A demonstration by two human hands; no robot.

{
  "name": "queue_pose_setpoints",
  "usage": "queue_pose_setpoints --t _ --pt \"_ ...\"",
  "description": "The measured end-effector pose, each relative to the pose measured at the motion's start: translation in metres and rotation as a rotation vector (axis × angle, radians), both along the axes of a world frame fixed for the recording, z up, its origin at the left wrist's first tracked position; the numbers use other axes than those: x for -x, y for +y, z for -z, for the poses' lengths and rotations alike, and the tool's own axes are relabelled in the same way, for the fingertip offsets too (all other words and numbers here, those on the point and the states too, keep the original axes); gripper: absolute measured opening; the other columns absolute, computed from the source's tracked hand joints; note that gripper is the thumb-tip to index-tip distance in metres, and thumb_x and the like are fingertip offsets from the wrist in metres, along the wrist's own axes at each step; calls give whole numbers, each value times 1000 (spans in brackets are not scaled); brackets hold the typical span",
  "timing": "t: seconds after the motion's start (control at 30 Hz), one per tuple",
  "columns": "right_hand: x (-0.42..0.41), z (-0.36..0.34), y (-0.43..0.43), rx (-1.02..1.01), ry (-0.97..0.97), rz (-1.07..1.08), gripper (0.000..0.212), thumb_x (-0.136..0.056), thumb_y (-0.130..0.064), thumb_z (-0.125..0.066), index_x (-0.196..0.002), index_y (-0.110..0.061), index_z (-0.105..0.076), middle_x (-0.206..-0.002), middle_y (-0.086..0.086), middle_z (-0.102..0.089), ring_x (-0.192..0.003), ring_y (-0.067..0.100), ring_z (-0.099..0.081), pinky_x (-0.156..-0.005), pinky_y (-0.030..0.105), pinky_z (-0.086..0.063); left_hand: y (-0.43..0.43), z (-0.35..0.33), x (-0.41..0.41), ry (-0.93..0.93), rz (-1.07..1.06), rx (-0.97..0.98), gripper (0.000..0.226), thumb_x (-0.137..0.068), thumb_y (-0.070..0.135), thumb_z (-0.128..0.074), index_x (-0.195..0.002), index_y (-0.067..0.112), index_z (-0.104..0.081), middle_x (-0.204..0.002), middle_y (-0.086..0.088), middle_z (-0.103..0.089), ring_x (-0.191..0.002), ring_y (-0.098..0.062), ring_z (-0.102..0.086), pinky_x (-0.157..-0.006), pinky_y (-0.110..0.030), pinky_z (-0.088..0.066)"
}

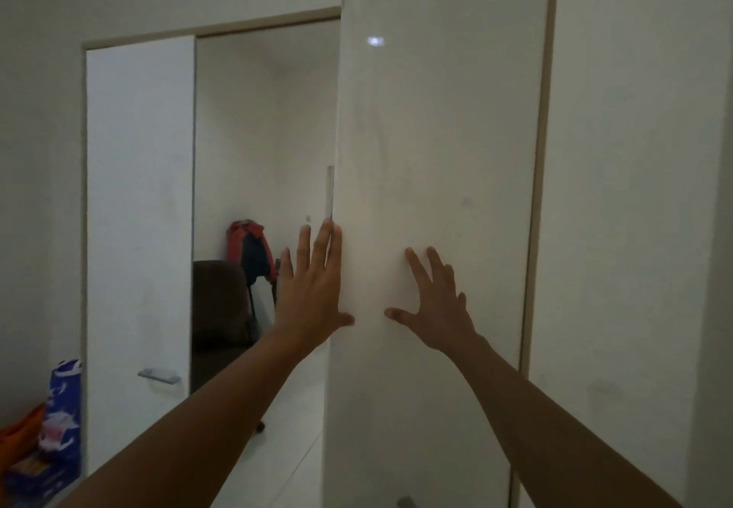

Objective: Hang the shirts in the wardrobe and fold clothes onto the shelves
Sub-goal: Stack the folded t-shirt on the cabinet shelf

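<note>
A tall white wardrobe door [436, 150] stands partly swung out in front of me, hinged at the right. My left hand [313, 289] lies flat with fingers spread at the door's free left edge, just below a slim handle [330, 190]. My right hand [436, 305] is pressed flat on the door's face, fingers spread, holding nothing. The wardrobe's inside is hidden behind the door. No shirts or hangers show near my hands.
A white room door [139, 210] with a metal handle [158, 376] stands open at the left. Through the doorway are a dark office chair [220, 301] and a red and dark bag [250, 249]. A blue printed bag [59, 420] with orange fabric sits at bottom left.
</note>
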State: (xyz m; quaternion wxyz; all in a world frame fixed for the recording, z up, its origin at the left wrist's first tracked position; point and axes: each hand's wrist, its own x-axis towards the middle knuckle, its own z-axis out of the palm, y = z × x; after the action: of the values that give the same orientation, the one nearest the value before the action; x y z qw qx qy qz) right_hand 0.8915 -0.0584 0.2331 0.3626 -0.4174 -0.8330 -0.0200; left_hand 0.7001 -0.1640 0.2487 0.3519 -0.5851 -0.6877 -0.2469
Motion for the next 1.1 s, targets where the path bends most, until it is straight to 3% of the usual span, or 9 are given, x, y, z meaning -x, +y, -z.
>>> queue_pose_setpoints --t 0.13,0.27,0.43,0.6,0.9,1.1 --pt "28 3 41 -91 -81 149 120 -72 -68 -72 -151 -48 17 -161 -11 18 -151 32 8 -115 70 -13 51 0 37 117 -35 4 157 -51 76 -78 -153 3 17 -158 -19 30 -145 -42 28 -116 -68 -3" --pt "37 15 79 -67 -74 269 129 -66 -69 -75 -150 -48 21 -161 -14 26 -149 33 21 -111 74 -7 108 13 55 157 23 58 157 -53 70 -81 -151 -2 19 -155 -23 34 -143 -41 31 -118 -62 7" --pt "23 39 115 13 -82 394 141 -60 -64 -82 -148 -47 28 -156 -15 38 -146 40 29 -105 81 -10 165 31 67 103 122 128 158 -55 61 -85 -148 -1 27 -152 -23 40 -141 -40 35 -122 -52 3" --pt "21 62 145 1 -111 444 144 -60 -66 -81 -148 -43 30 -155 -9 42 -144 41 32 -106 79 -18 214 42 76 27 197 133 163 -49 54 -91 -149 5 28 -156 -18 36 -145 -36 30 -123 -51 -7" --pt "41 73 183 -62 -118 572 146 -60 -64 -81 -148 -38 32 -158 1 37 -143 49 28 -99 79 -26 266 45 100 -29 310 113 163 -43 53 -92 -154 10 20 -159 -9 32 -148 -29 27 -119 -42 10" --pt "41 73 182 -59 -110 590 149 -57 -64 -82 -146 -39 35 -158 0 37 -143 49 27 -98 79 -29 264 46 100 -44 335 89 164 -41 51 -94 -155 10 17 -161 -11 27 -149 -29 24 -120 -44 4"
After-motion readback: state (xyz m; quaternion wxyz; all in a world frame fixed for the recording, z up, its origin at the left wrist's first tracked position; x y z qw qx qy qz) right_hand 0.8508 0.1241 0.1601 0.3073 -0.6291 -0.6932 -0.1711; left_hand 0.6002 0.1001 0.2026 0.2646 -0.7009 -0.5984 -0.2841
